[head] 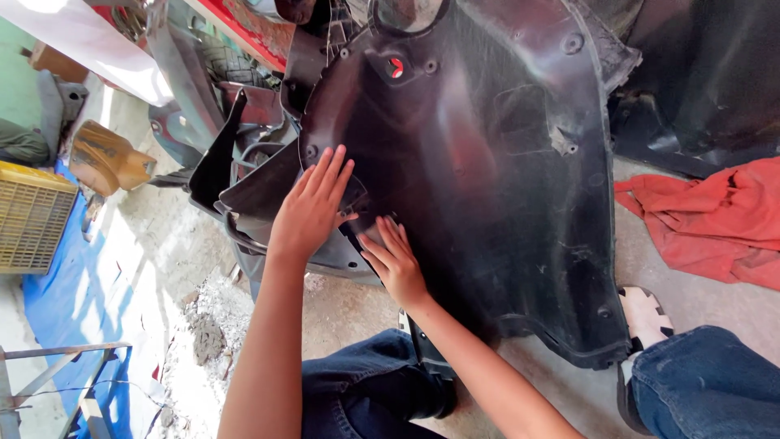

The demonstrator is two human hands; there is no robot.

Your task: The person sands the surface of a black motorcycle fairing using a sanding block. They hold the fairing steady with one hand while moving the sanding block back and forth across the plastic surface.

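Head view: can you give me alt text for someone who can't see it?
Both hands press flat on a large black plastic vehicle panel standing on a concrete floor: left hand above, right hand just below. A red cloth lies at right.

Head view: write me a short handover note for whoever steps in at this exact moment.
Left hand: open, palm flat on the left edge of the black plastic panel.
Right hand: open, fingers pressed on the panel just below the left hand; neither hand holds a tool.
Panel: leaning upright on the concrete floor, between the person's knees.
Nearby: red cloth on the floor at right, yellow crate far left.
Done or left: cannot tell from this view; both hands are simply pressing near the panel's left edge.
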